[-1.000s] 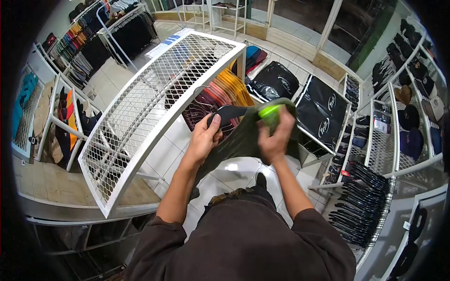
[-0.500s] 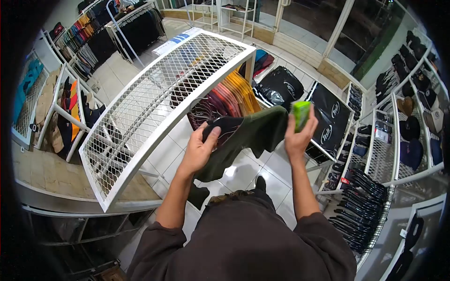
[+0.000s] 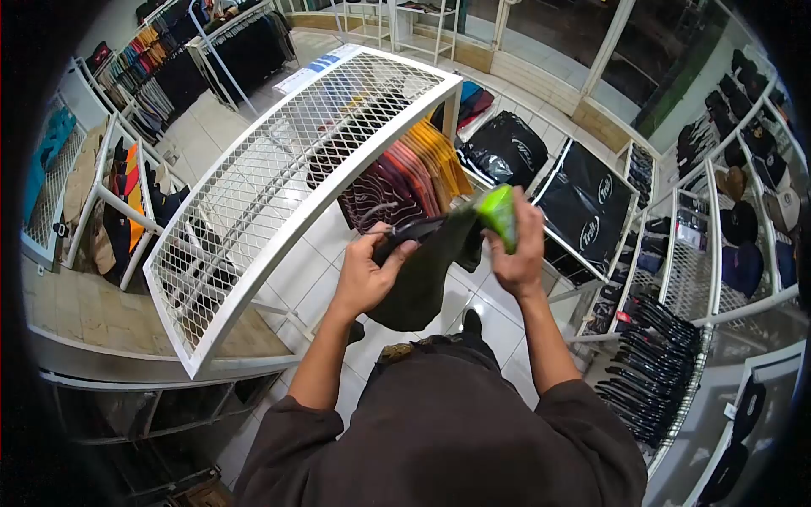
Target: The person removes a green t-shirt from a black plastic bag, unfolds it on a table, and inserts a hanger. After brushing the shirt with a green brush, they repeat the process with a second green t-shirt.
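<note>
My left hand (image 3: 370,272) is closed around the neck of a black hanger (image 3: 420,228), with the metal hook poking out over the fingers. From the hanger drapes a dark olive-green garment (image 3: 416,291), hanging in front of my body above the floor. In my right hand (image 3: 519,253) is a small bright green block-like object (image 3: 498,215), gripped between thumb and fingers. It overlaps the garment's right shoulder in this view, and its exact kind cannot be made out.
A white mesh-topped rack (image 3: 279,194) stands at the left, with maroon, orange and yellow shirts (image 3: 422,169) hanging under it. Black printed bags (image 3: 587,203) lie on a stand ahead. Bare black hangers (image 3: 650,372) crowd a rail at the right, below shelves of caps (image 3: 743,228).
My right hand has moved left and slightly down with the green object, which has tilted over the garment's shoulder. The garment now hangs more bunched together; my left hand is slightly lower.
</note>
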Motion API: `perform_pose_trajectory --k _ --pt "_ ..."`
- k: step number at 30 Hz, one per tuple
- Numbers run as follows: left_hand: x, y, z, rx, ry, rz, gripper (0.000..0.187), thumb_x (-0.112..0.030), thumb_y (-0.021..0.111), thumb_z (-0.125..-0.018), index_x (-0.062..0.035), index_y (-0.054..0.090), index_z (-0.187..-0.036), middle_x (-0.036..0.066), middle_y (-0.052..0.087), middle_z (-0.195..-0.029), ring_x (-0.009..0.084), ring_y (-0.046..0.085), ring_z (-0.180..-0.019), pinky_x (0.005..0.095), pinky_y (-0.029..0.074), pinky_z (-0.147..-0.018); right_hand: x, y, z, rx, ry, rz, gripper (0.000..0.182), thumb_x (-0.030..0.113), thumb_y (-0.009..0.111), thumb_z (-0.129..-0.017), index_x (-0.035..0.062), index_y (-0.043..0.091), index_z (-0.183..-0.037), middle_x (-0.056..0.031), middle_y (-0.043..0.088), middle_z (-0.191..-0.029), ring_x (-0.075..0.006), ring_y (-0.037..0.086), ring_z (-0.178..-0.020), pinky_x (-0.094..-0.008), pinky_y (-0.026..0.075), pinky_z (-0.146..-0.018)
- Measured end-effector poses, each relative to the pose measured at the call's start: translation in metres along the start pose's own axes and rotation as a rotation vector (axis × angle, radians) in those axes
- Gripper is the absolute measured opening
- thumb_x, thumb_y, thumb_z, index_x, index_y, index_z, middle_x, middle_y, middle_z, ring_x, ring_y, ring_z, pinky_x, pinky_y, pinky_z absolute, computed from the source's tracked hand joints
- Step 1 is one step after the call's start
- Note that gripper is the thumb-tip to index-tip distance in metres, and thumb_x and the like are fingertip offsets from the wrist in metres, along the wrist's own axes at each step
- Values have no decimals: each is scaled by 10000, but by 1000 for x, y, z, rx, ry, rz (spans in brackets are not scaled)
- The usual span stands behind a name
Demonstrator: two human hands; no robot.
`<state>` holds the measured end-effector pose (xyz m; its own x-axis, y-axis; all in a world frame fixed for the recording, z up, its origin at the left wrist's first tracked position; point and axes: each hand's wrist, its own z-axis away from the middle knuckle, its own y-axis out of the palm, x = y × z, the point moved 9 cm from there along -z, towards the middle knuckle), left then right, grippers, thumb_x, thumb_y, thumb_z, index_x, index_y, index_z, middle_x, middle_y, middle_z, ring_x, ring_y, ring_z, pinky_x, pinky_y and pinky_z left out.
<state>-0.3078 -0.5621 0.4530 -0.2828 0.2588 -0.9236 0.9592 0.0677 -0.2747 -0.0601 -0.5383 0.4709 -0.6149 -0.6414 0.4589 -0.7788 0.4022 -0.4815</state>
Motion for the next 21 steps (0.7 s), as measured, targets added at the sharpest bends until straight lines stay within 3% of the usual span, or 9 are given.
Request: perform_pose_trajectory --k 3,5,6,9,11,13,14,17,21 --pt "1 7 5 104 -106 -176 169 -74 727 -914 7 697 -1059 126 759 -880 133 721 -815 281 537 -733 -35 16 6 -28 -31 81 742 134 746 -855 -5 431 -1512 -232 556 -1231 -391 574 -1135 -437 478 -983" --pt "-16 -3 9 -37 135 -71 232 -45 724 -891 -13 718 -1121 140 775 -953 190 762 -864 298 559 -758 -110 8 17 -102 456 132 573 183 658 -981 -18 459 -1480 -241 557 -1217 -384 601 -1086 -432 485 -948" --pt "-18 -6 11 -34 295 -147 314 -26 724 -864 -42 730 -1178 128 779 -999 252 771 -880 318 573 -757 -115 -4 17 -150 419 142 554 192 662 -985 -4 480 -1471 -229 576 -1207 -365 610 -1083 -418 486 -949" --pt "-18 -8 21 12 252 -227 374 -7 727 -835 -72 738 -1202 128 764 -1093 280 761 -893 325 580 -763 -72 -24 0 -170 370 38 576 230 702 -965 16 505 -1463 -212 596 -1226 -337 617 -1106 -398 486 -970" --pt "-23 -6 28 -9 341 -253 472 -16 735 -799 -123 723 -1258 105 757 -985 283 731 -779 340 572 -698 -5 -10 -11 44 118 -83 633 241 742 -927 17 501 -1468 -211 598 -1243 -344 613 -1122 -397 481 -989" --pt "-34 5 31 115 377 -607 585 -58 750 -752 -177 695 -1322 60 659 -785 259 642 -618 360 530 -598 13 9 -10 172 -76 -109 663 235 769 -888 63 509 -1473 -216 595 -1191 -398 624 -1070 -442 510 -930" --pt "-41 5 35 37 490 -647 660 -94 748 -716 -206 671 -1362 36 493 -657 236 549 -538 376 472 -527 -7 11 -14 137 26 -81 657 238 763 -894 62 509 -1473 -214 593 -1173 -402 625 -1047 -447 512 -913" --pt "-47 1 44 30 598 -757 653 -94 731 -709 -211 682 -1350 26 481 -654 221 545 -538 364 457 -511 -94 7 -9 58 350 208 527 230 714 -939 45 578 -1413 -214 614 -1082 -382 644 -974 -451 519 -859" --pt "-44 1 54 52 672 -897 582 -118 680 -762 -235 696 -1331 -4 420 -639 167 529 -538 339 448 -507 -24 -21 -30 8 292 -6 547 240 752 -910 51 599 -1401 -196 653 -1116 -353 662 -1008 -420 522 -890"
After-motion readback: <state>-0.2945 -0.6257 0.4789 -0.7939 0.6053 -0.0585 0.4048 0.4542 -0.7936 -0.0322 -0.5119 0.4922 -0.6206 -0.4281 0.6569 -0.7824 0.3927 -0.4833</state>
